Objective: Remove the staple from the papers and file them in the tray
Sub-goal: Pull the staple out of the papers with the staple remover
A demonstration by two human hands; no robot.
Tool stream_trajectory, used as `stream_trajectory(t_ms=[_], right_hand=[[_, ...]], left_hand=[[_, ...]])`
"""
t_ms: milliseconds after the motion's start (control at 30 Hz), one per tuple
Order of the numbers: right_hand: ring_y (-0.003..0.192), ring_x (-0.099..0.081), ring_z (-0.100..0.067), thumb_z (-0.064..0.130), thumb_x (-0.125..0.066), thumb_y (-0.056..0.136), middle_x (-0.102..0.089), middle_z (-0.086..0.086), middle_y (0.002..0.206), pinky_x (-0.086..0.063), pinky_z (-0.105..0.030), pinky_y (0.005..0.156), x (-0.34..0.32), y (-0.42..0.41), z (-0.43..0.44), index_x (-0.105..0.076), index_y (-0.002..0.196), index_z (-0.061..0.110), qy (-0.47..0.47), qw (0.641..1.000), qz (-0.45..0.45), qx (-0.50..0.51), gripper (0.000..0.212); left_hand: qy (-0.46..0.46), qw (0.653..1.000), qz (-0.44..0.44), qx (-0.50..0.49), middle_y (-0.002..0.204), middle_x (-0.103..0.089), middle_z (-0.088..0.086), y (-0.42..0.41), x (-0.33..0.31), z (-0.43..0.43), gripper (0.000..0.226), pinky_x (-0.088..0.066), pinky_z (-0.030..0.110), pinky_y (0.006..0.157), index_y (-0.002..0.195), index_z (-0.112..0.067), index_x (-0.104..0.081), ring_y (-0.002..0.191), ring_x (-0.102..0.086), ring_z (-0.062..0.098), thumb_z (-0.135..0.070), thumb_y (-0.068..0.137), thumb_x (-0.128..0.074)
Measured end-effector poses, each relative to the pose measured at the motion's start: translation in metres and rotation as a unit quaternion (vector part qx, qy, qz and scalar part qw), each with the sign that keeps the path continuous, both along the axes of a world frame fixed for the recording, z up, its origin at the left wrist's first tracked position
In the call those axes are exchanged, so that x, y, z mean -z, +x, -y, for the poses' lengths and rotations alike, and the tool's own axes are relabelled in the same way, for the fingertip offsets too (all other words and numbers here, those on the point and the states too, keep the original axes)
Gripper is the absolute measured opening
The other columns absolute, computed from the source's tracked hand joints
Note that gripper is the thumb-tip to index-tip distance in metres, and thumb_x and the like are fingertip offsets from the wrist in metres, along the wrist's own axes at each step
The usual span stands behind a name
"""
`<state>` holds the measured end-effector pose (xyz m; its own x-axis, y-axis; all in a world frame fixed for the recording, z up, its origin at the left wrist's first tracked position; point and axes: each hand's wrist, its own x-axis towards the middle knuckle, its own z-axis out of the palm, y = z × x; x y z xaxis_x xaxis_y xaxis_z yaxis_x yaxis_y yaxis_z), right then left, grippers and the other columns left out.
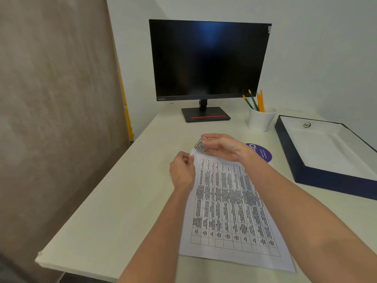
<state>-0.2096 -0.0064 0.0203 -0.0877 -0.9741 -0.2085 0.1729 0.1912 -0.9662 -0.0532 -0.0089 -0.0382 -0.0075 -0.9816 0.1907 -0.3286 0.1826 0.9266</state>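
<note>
Desk: left hand pinches papers corner; right hand grips staple remover; staple hidden.

Open desk left of the fingers, clutter to the right & beyond

Left of the left hand fingers the desk is bare to its edge, w/ a brown curtain past that. Beyond the right hand fingertips: bare strip, then the monitor base. Right of them sit a purple sticker, a white cup w/ pencils, and the tray w/ raised walls. Papers cover the desk toward the body.
</note>
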Motion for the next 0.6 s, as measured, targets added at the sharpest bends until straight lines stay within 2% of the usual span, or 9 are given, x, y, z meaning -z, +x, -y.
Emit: stream_trajectory(t_ms=[233,400,500,600], right_hand=[[0.118,-0.058,-0.025,-0.001,-0.065,0.084,-0.06,-0.016,0.126,-0.044,-0.037,0.106,-0.001,-0.002,0.003,-0.054,0.13,0.007,0.006,0.996,-0.065,-0.055,0.048],[0.123,-0.053,-0.022,0.011,-0.066,0.086,-0.058,-0.009,0.131,-0.036,-0.038,0.111,0.006,-0.005,0.003,-0.052,0.134,0.015,0.011,0.987,-0.125,-0.104,0.05],[0.127,-0.051,-0.023,0.013,-0.065,0.086,-0.055,-0.008,0.136,-0.035,-0.039,0.112,0.007,-0.011,0.004,-0.05,0.136,0.017,0.027,0.981,-0.127,-0.144,0.051],[0.126,-0.052,-0.024,0.023,-0.071,0.082,-0.058,-0.008,0.133,-0.037,-0.041,0.111,0.003,-0.009,0.008,-0.055,0.131,0.019,0.052,0.976,-0.155,-0.144,0.051]], left_hand=[[-0.003,1.0,-0.007,0.0,0.062,-0.055,-0.007,0.0,0.0,0.0,0.012,-0.039,0.027,0.065,0.087,-0.008,-0.062,0.063,-0.053,0.019,-0.019,0.092,-0.058],[-0.002,1.0,-0.007,-0.001,0.065,-0.057,-0.007,0.0,-0.001,0.0,0.012,-0.04,0.026,0.066,0.088,-0.01,-0.062,0.064,-0.054,0.017,-0.02,0.092,-0.058],[-0.006,1.0,-0.003,0.003,0.068,-0.059,-0.006,-0.001,-0.001,0.0,0.012,-0.043,0.028,0.067,0.088,-0.01,-0.063,0.065,-0.054,0.016,-0.021,0.092,-0.059],[-0.002,1.0,-0.014,0.004,0.067,-0.058,-0.006,-0.001,0.0,0.002,0.013,-0.046,0.031,0.069,0.087,-0.009,-0.063,0.064,-0.054,0.017,-0.021,0.091,-0.059]])
